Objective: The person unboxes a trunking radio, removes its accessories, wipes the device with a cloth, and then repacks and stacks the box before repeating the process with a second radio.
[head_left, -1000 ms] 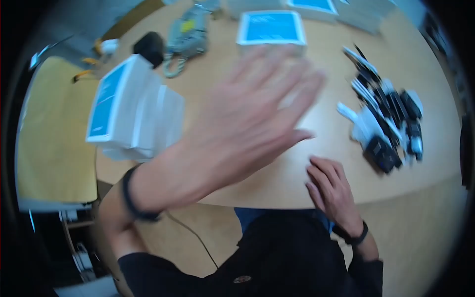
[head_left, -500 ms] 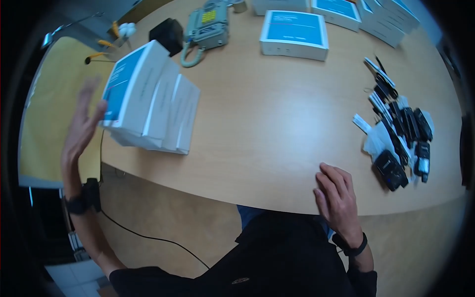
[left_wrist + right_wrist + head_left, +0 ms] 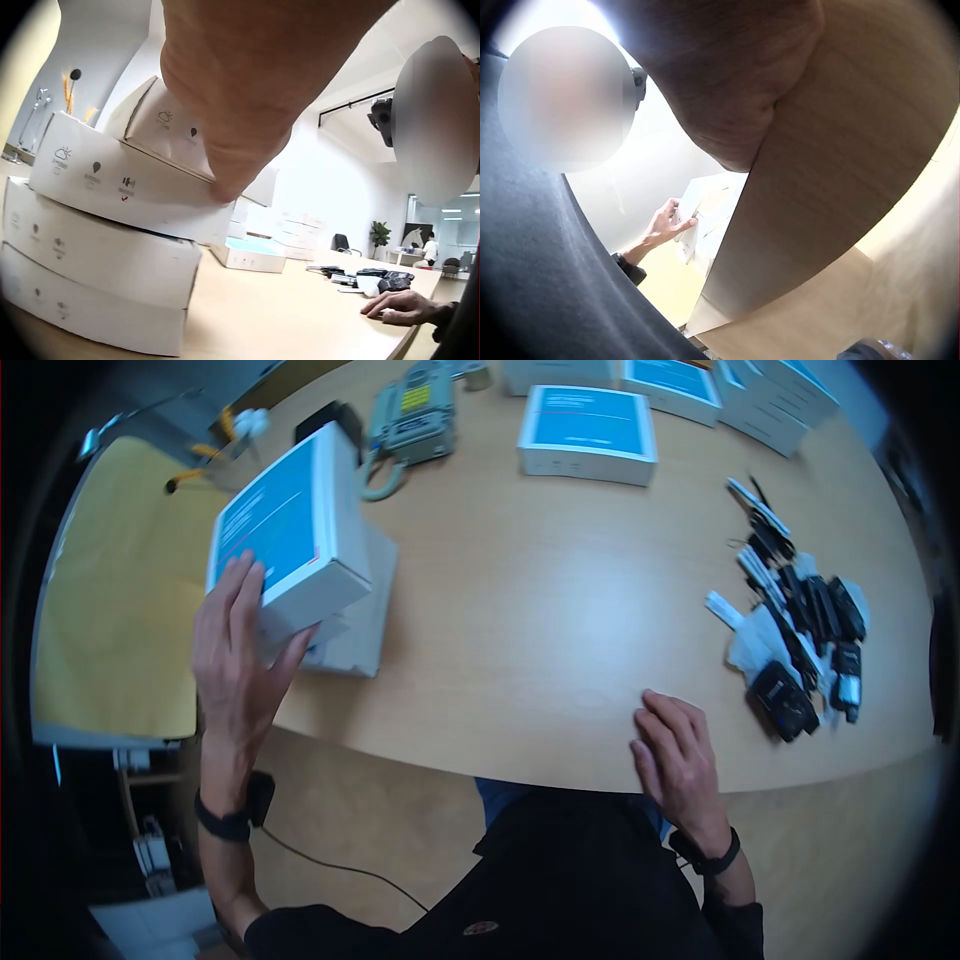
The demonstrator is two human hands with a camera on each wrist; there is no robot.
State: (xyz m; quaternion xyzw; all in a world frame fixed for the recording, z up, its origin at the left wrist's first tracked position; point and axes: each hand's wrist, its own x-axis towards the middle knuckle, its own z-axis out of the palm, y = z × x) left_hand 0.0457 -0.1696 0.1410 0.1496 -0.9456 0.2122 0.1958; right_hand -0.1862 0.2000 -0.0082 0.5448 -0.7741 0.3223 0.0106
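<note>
At the left of the table, white boxes with blue lids are stacked. My left hand (image 3: 235,660) grips the top box (image 3: 270,525), fingers over its blue lid and thumb at its near lower edge. That box sits tilted and skewed over the boxes beneath (image 3: 112,180), as the left wrist view shows; my palm and wrist hide part of it there. My right hand (image 3: 680,755) rests at the table's near edge with loosely bent fingers, holding nothing. To its upper right lies a pile of small black devices (image 3: 785,700), cables and white packets.
Another blue-lidded box (image 3: 588,435) lies at the far middle, with more boxes (image 3: 770,410) behind it to the right. A grey-green corded telephone (image 3: 415,415) and a black object (image 3: 330,425) stand beyond the stack. A yellow surface (image 3: 115,600) is left of the table (image 3: 500,610).
My left hand swept from over the table to the stack's left side, then took hold of the top box, which has shifted and turned. The right hand stays put.
</note>
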